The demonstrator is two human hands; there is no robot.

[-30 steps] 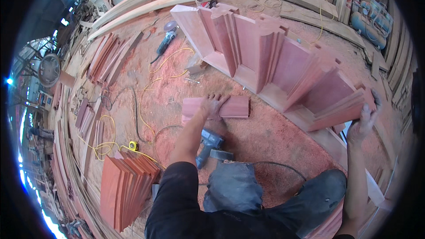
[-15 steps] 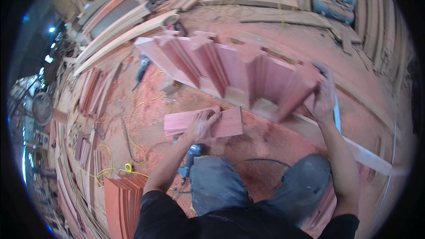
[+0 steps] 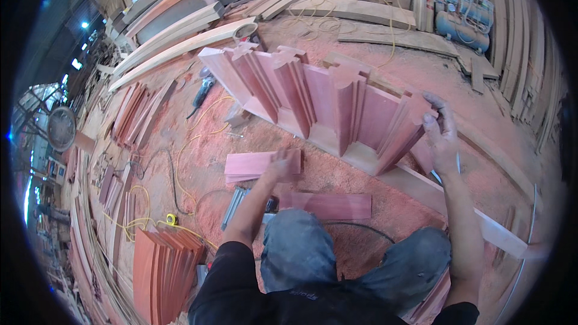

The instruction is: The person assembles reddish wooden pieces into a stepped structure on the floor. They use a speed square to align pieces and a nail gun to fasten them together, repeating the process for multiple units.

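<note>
A long wooden frame (image 3: 367,150) with several moulded uprights stands slanted across the sawdust. My right hand (image 3: 442,135) is wrapped around the top of its nearest upright (image 3: 406,132), at the right end. My left hand (image 3: 280,165) is blurred over the right part of a small pile of short pinkish boards (image 3: 244,167); its fingers are too smeared to read. Just in front of my knees lies a single reddish board (image 3: 337,204), apart from both hands. Beside my left forearm is a grey-blue metal tool (image 3: 233,207), partly covered by the arm.
Reddish boards (image 3: 162,271) stand bundled at my lower left, near a yellow tape measure (image 3: 171,219) and yellow cord. An angle grinder (image 3: 203,95) lies beyond the frame's left end. Planks and a blue air compressor (image 3: 463,27) occupy the far side.
A single board now shows in front of my knees, right of the pile. My left hand has shifted slightly and blurred. My right hand keeps its hold on the frame's upright.
</note>
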